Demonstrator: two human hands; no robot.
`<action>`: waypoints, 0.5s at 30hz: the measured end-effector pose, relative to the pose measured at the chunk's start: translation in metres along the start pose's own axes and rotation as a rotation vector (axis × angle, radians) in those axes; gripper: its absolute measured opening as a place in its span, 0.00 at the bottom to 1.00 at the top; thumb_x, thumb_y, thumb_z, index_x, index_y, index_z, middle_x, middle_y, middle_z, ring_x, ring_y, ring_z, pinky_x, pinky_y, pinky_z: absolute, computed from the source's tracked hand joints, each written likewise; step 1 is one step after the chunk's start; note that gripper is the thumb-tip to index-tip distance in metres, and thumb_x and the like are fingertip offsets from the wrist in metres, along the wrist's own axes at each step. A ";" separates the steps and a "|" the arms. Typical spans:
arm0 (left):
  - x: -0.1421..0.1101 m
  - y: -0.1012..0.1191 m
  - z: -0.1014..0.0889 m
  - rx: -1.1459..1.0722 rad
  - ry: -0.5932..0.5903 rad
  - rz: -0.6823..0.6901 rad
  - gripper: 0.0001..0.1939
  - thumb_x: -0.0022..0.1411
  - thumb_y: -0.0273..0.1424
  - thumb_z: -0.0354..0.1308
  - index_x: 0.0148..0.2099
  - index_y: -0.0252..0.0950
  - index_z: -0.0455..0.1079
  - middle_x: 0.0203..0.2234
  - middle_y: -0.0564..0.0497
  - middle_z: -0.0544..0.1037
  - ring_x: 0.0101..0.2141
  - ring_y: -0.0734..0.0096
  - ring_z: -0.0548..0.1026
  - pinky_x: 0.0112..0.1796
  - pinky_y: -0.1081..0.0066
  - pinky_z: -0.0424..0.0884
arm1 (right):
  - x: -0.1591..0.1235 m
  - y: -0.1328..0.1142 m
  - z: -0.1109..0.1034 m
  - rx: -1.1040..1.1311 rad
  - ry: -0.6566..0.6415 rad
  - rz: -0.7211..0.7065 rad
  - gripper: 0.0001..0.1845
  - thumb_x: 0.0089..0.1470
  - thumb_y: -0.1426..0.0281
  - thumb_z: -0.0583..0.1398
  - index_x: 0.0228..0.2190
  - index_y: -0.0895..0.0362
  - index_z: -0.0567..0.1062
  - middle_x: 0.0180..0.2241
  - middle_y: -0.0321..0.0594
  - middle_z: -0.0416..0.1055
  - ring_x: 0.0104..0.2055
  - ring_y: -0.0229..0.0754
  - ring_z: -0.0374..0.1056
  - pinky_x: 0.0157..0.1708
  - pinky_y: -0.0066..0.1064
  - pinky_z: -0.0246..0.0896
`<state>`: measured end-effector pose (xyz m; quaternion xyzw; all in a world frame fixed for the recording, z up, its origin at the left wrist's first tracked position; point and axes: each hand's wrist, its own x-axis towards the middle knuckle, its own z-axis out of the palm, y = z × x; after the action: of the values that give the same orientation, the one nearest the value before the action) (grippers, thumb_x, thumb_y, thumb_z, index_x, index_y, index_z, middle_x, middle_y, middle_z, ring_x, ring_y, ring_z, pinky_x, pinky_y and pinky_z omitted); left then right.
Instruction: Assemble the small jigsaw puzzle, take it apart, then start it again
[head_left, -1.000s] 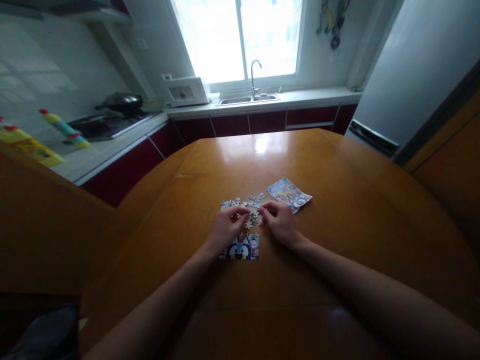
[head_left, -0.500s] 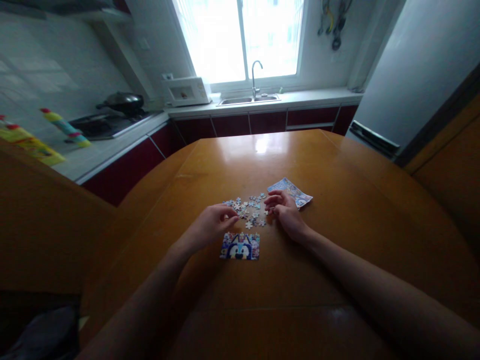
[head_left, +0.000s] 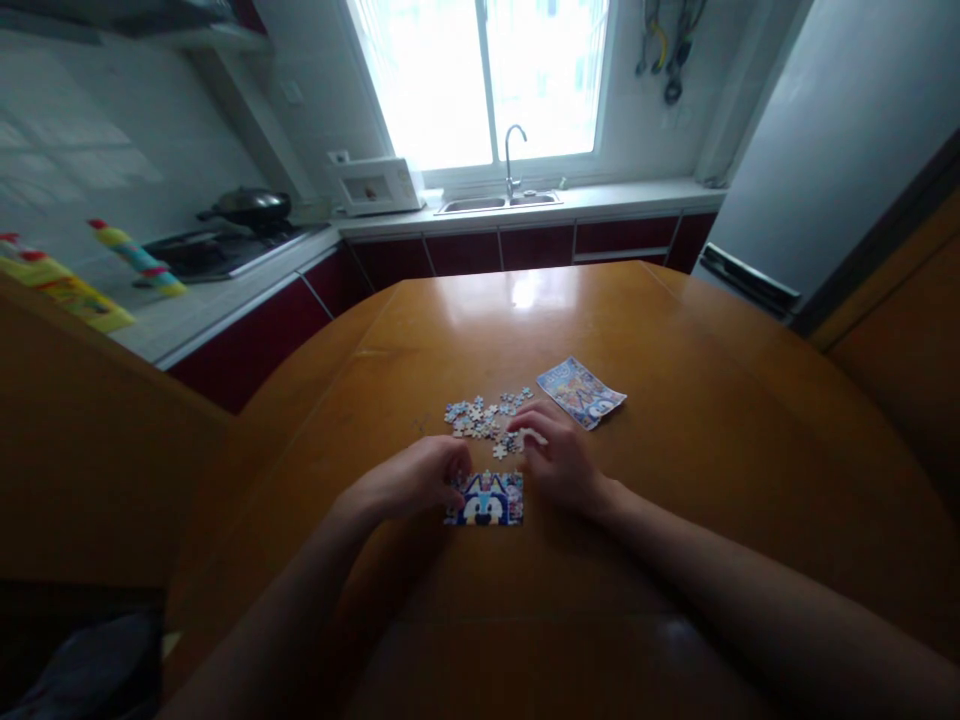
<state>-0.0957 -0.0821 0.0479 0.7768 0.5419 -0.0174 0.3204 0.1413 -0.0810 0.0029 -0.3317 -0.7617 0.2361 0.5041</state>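
A partly joined jigsaw puzzle (head_left: 486, 502) with a blue cartoon dog's face lies flat on the table in front of me. My left hand (head_left: 421, 478) is at its upper left corner, fingers curled and thumb over the left edge. Whatever is between those fingertips is hidden. Just beyond the puzzle is a loose heap of jigsaw pieces (head_left: 474, 418). My right hand (head_left: 564, 458) rests at the heap's right side, its bent fingers and thumb around a small pale puzzle piece (head_left: 535, 436).
A creased picture sheet (head_left: 579, 388) with the same dog lies beyond my right hand on the wooden table (head_left: 480, 335). Past the table are a counter with a sink (head_left: 499, 203), a microwave (head_left: 377, 187), and a stove with a wok (head_left: 251, 207).
My left hand has come back from the loose pieces to the joined puzzle's upper left corner. My right hand has shifted nearer and slightly left, off the picture sheet.
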 end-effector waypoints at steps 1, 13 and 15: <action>0.000 -0.001 0.001 0.022 0.014 0.018 0.14 0.45 0.29 0.66 0.38 0.35 0.72 0.32 0.53 0.72 0.31 0.70 0.68 0.31 0.74 0.61 | -0.003 -0.007 0.002 -0.038 -0.074 -0.021 0.14 0.54 0.80 0.55 0.38 0.54 0.75 0.40 0.42 0.73 0.47 0.46 0.67 0.49 0.41 0.63; -0.002 0.006 0.004 -0.092 0.100 0.140 0.06 0.49 0.24 0.58 0.33 0.36 0.67 0.27 0.55 0.72 0.28 0.73 0.67 0.28 0.75 0.60 | -0.021 -0.030 0.013 -0.296 -0.448 0.063 0.27 0.52 0.60 0.68 0.51 0.56 0.72 0.48 0.48 0.71 0.52 0.54 0.62 0.54 0.48 0.58; 0.000 0.009 0.003 -0.146 0.092 0.185 0.03 0.52 0.25 0.57 0.33 0.35 0.69 0.26 0.54 0.73 0.28 0.72 0.68 0.29 0.75 0.62 | -0.020 -0.027 0.014 -0.278 -0.428 0.106 0.26 0.51 0.62 0.69 0.50 0.56 0.73 0.47 0.48 0.70 0.51 0.53 0.63 0.53 0.46 0.59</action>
<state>-0.0867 -0.0852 0.0503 0.7981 0.4818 0.0872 0.3513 0.1264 -0.1142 0.0037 -0.3799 -0.8576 0.2201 0.2679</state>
